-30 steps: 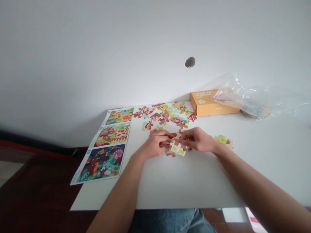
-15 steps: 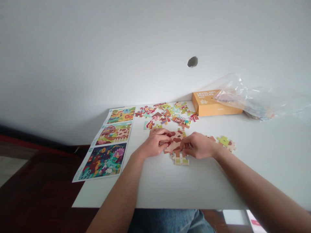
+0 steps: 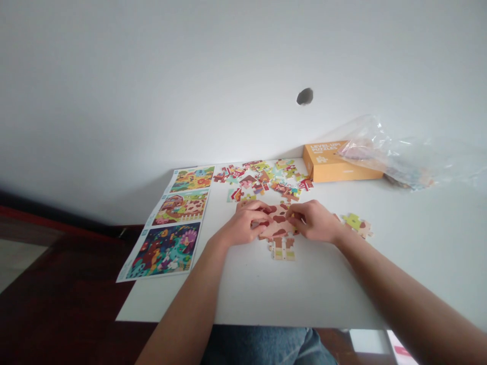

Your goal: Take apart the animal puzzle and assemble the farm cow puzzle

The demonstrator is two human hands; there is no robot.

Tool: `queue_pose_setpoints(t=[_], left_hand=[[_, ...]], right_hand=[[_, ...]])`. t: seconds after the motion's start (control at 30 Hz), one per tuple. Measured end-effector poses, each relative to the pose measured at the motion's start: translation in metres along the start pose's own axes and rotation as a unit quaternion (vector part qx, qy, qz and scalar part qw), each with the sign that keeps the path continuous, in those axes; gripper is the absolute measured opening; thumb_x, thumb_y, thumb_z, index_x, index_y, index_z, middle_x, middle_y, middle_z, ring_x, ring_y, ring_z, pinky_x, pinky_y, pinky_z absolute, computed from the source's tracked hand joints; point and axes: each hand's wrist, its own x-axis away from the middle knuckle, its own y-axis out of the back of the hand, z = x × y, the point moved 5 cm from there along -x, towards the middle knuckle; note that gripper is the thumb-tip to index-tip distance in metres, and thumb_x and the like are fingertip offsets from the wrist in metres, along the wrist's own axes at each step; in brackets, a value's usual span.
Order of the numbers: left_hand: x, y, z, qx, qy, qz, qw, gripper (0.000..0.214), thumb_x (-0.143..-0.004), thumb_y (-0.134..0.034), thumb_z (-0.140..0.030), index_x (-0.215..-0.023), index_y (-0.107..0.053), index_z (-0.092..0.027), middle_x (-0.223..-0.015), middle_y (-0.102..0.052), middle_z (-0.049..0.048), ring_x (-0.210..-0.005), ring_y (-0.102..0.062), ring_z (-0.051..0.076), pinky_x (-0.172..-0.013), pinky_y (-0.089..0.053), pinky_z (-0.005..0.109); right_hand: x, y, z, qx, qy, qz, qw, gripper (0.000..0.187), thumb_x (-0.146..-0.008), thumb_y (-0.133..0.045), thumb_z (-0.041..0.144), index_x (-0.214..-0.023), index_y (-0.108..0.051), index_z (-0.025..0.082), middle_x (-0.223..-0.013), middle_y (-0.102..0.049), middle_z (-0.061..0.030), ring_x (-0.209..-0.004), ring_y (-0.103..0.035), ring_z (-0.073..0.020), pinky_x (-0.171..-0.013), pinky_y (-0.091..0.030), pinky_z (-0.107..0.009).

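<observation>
My left hand (image 3: pixel 243 223) and my right hand (image 3: pixel 314 220) meet at the middle of the white table (image 3: pixel 342 284), both with fingers curled on a pink puzzle cluster with brown spots (image 3: pixel 277 221). The left fingers pinch its left edge, the right fingers grip its right edge. Just in front of it lies a small joined piece with white and green patches (image 3: pixel 282 249), which neither hand touches. A heap of loose colourful pieces (image 3: pixel 266 178) is spread behind the hands. A green and pink piece (image 3: pixel 356 223) lies to the right of my right wrist.
A reference sheet with three pictures (image 3: pixel 175 223) lies at the table's left edge, partly overhanging. An orange puzzle box (image 3: pixel 335 163) stands at the back by the wall, with a crumpled clear plastic bag (image 3: pixel 403 154) beside it. The wall has a dark hole (image 3: pixel 305 96).
The white and green piece left my hands and now lies on the table in front. Both hands shifted onto the spotted pink cluster and closed in on it.
</observation>
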Motion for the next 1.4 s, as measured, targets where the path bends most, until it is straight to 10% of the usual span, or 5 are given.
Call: queue_pose_setpoints(t=[0.47,1.4], left_hand=[[0.000,-0.001,0.001,0.005,-0.006,-0.013,1.000,0.026,-0.082,-0.066,-0.012,-0.101,-0.075,-0.026,-0.119,-0.064,0.0049,-0.115,-0.057,0.023,-0.107,-0.038,0.041],[0.000,-0.002,0.006,0.000,0.003,-0.004,1.000,0.025,-0.082,-0.067,-0.015,-0.102,-0.075,-0.027,-0.124,-0.063,0.0047,-0.118,-0.056,0.024,-0.106,-0.040,0.042]], right_hand=[[0.009,-0.020,0.028,0.072,0.048,0.143,0.986,0.041,-0.067,-0.076,0.050,-0.100,-0.066,0.028,-0.071,-0.068,0.0018,-0.064,-0.060,-0.0182,-0.055,-0.024,-0.026],[0.015,-0.011,0.023,0.109,0.021,0.198,0.974,0.041,-0.071,-0.070,0.053,-0.101,-0.063,0.025,-0.082,-0.070,-0.0014,-0.070,-0.064,-0.0204,-0.057,-0.031,-0.027]])
